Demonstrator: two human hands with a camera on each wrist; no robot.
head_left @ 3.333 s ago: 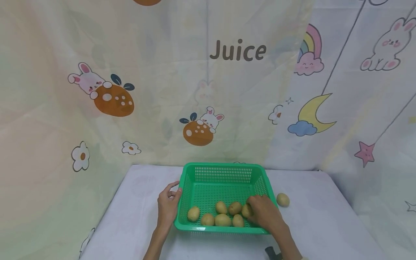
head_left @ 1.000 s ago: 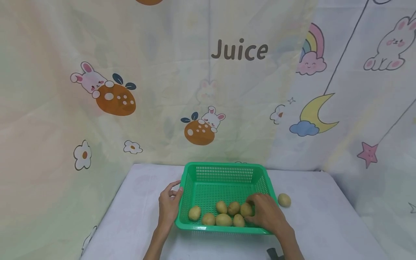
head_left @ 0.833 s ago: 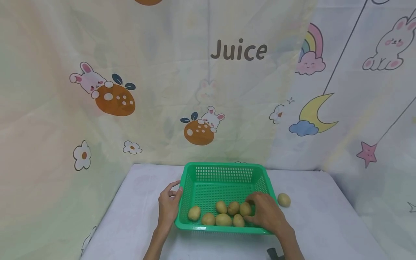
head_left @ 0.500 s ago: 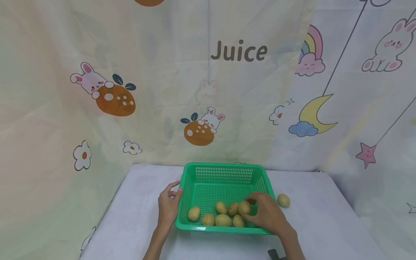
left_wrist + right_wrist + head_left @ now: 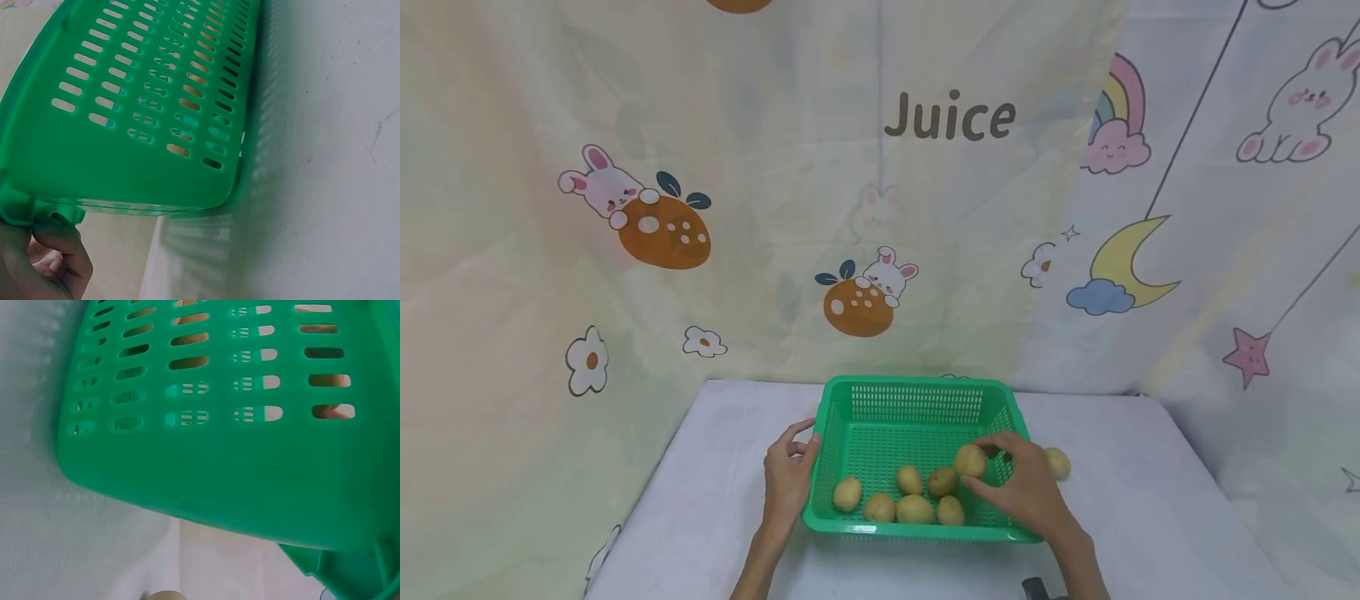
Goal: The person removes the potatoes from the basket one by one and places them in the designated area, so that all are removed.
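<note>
A green plastic basket stands on the table with several potatoes gathered along its near side. My left hand grips the basket's left rim; in the left wrist view its curled fingers are at the rim's corner. Between the thumb and fingertips of my right hand is a pinched potato, raised above the others near the basket's right side. In the right wrist view the basket wall hides most of that hand, and slivers of potato and skin show through its slots.
One loose potato lies on the white tablecloth right of the basket, partly behind my right hand. A dark object sticks in at the bottom edge by my right forearm. A printed curtain hangs behind the table.
My right hand has pinched the rightmost potato and lifted it up and away from its neighbours, toward the back of the basket. My left hand and the basket have stayed in place.
</note>
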